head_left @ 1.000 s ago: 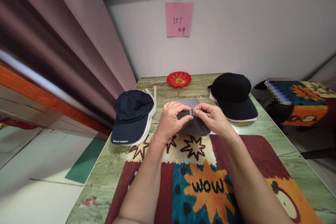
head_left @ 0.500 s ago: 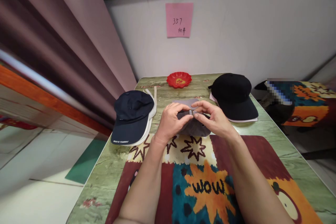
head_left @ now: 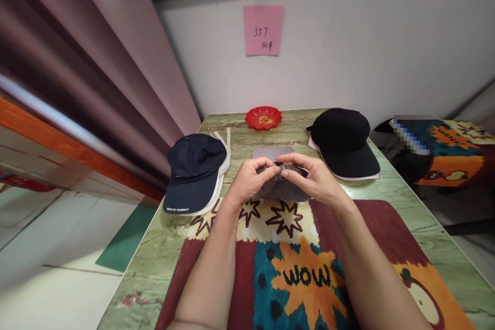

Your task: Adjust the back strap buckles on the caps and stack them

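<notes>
Between my hands is a grey cap point(head_left: 288, 192), its brim point(head_left: 273, 153) pointing away from me toward the wall. My left hand point(head_left: 247, 179) pinches the cap's back strap from the left, thumb and fingers closed near a small metal buckle. From the right, my right hand point(head_left: 317, 179) grips the strap on the other side of that buckle. The thumb tips almost meet there, and my fingers cover much of the strap. I cannot tell how the strap end sits in the buckle.
A navy cap point(head_left: 197, 162) lies on a pale cap point(head_left: 219, 188) at the left. On the right, a black cap point(head_left: 342, 136) rests over a pale pink one. A red scalloped dish point(head_left: 263, 118) stands at the back. A patterned mat point(head_left: 348, 227) covers the table's front.
My hands have shifted slightly at the buckle, with the left fingers curling lower and the thumbs closer together. The cap's brim shows a little more. The other caps have not moved.
</notes>
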### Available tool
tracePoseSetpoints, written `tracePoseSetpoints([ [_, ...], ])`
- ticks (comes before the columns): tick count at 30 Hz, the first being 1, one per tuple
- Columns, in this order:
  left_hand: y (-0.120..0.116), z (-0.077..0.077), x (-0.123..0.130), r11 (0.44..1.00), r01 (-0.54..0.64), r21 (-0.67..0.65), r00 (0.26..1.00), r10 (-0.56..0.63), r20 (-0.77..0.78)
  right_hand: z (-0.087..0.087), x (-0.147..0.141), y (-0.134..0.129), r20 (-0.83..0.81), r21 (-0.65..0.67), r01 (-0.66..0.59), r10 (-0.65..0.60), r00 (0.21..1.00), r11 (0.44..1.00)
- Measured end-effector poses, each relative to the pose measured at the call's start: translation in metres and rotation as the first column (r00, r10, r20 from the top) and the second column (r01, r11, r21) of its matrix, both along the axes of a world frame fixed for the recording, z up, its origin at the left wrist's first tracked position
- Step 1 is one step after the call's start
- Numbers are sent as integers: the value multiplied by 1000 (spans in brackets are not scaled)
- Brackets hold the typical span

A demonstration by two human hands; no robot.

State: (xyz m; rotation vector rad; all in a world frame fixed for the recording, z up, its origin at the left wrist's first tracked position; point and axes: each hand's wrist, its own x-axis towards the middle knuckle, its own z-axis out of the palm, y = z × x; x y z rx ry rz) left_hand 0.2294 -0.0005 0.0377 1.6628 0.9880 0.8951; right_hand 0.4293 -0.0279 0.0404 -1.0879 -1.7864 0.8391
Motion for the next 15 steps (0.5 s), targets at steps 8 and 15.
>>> tracePoseSetpoints([
  [8, -2, 2, 0, 998, 21, 56, 1000, -20, -10, -2, -2, 1, 70, 78, 70, -75, 995, 994],
  [15, -1, 5, -6, 994, 70, 89, 991, -59, -118, -2, 3, 1, 93, 32, 70, -73, 993, 997],
])
